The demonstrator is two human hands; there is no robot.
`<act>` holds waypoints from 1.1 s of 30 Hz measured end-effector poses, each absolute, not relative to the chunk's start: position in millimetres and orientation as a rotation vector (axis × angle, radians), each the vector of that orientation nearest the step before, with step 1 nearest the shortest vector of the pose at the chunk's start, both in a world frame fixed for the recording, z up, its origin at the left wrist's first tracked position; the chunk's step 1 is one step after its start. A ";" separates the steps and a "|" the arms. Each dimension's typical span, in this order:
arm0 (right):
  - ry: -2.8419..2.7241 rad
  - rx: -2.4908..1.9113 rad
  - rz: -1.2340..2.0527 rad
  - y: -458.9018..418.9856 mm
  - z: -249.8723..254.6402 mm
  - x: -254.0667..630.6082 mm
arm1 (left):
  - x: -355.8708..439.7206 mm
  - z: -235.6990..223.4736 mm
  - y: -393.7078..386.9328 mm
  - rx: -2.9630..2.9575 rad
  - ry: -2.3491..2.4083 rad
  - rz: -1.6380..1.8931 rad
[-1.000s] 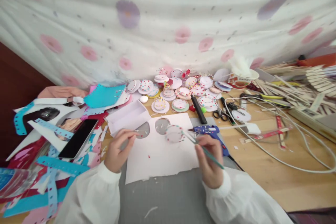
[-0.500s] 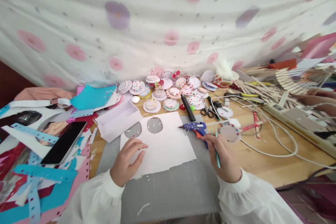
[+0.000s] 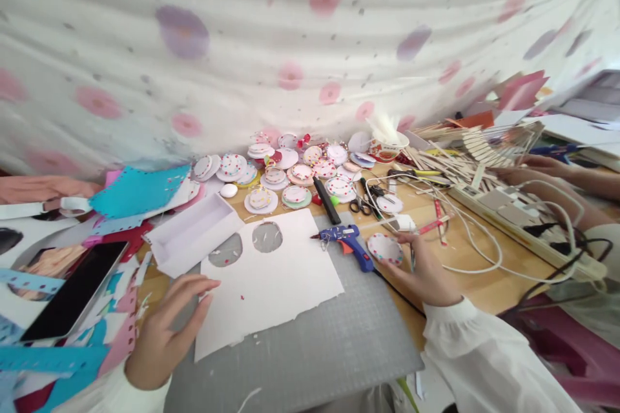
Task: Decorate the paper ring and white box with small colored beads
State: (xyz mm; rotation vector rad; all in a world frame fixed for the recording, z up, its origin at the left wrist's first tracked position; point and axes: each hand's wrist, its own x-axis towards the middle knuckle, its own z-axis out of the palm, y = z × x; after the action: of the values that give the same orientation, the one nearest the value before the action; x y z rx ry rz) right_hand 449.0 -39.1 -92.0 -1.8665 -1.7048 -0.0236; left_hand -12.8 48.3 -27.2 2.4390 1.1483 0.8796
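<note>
Two round holes (image 3: pixel 267 237) pierce a smooth white paper sheet (image 3: pixel 281 290) on a flat grey mat (image 3: pixel 314 361), the left hand (image 3: pixel 167 326) poised at its left edge, fingers curled and thumb parted from them. Well apart from it, the right hand (image 3: pixel 426 274), in a gathered white cuff (image 3: pixel 450 311), has thumb and fingers closed at the rim of a disc (image 3: pixel 385 249) ringed with colored dots, just beside a blue plastic glue gun (image 3: pixel 356 248).
</note>
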 end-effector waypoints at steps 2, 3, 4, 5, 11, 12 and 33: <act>-1.709 -1.894 0.037 -38.2 -101.0 449.2 | -25.3 -25.9 39.1 2.429 1.209 0.862; -1.704 -1.899 0.048 -39.3 -102.2 450.9 | -31.2 -25.9 33.8 2.420 1.236 0.855; -1.695 -1.892 0.051 -41.0 -100.9 453.2 | -36.7 -26.5 28.5 2.405 1.263 0.849; -1.677 -1.874 0.043 -42.9 -97.0 455.3 | -41.7 -27.4 23.4 2.387 1.291 0.844; -1.623 -1.593 0.066 -31.9 -47.1 406.2 | -52.3 -35.2 5.1 2.310 1.366 0.839; -1.670 -1.525 0.100 -24.4 -42.1 384.2 | -49.3 -36.4 4.0 2.308 1.361 0.839; -1.361 -1.722 -0.017 -27.2 -77.0 355.5 | 29.7 -64.3 22.7 2.564 0.998 0.466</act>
State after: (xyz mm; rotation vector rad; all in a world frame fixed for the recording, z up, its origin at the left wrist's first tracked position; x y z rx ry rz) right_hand 355.5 -27.2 -77.0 -1.7223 -1.3610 -0.0170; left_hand 29.7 22.7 -64.3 2.5637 0.9976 0.4657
